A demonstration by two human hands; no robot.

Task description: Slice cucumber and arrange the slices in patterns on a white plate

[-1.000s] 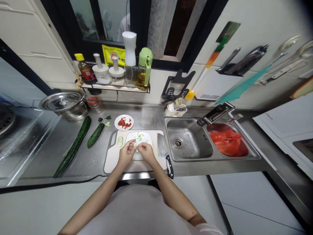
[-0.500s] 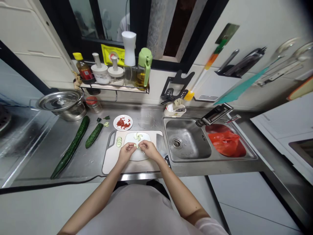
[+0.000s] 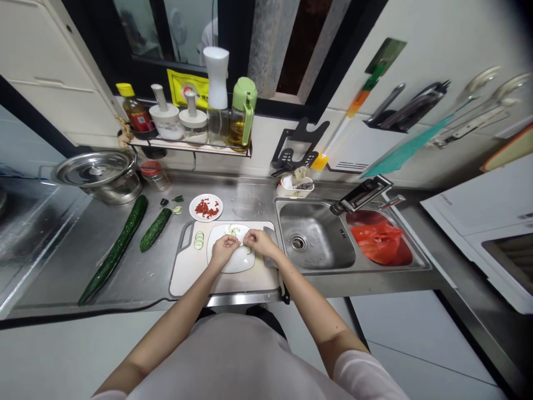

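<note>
Head view: the left hand (image 3: 224,248) and right hand (image 3: 259,241) sit close together over a white plate (image 3: 233,263) on the cutting board (image 3: 187,276), near the table's (image 3: 141,275) front edge. Both hands have fingertips pinched at the cucumber slices (image 3: 233,229) on the plate's far side, though I cannot tell whether either grips one. Two cucumbers (image 3: 114,250) lie well left.

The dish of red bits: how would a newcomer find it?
Start at the steel sink, go left to the cutting board. Just behind it sits a small white dish; unlike the bigger plate on the board, it holds chopped red pieces.
</note>
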